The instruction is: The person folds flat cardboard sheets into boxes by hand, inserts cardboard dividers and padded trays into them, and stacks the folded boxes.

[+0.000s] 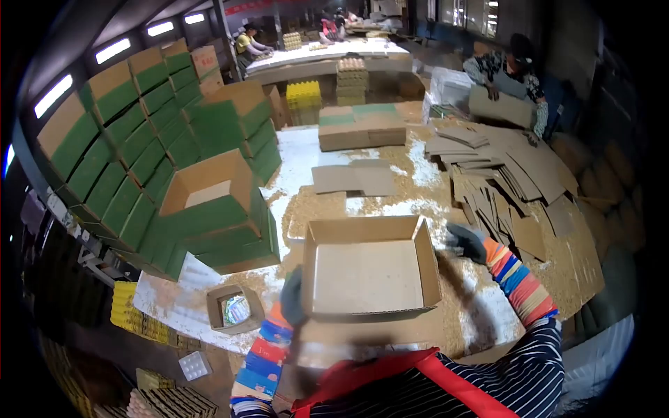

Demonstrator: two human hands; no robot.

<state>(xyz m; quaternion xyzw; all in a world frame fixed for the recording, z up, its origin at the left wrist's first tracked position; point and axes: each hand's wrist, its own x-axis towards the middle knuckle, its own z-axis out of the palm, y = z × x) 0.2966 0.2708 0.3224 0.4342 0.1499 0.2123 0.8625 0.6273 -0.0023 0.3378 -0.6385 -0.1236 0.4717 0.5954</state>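
An open, bare cardboard box sits on the table right in front of me. My left hand, in a dark glove, is at the box's left wall; its fingers are too blurred to tell how they are bent. On the other side, my right hand, also gloved, is a little away from the box's right wall, near the cardboard sheets. Flat cardboard pieces lie beyond the box. A small box with printed papers inside stands to the left of my left hand.
Green and brown boxes are stacked on the left. A closed box lies farther back. At the back right a person handles cardboard. Yellow trays and egg trays stand behind. More people work at the far table.
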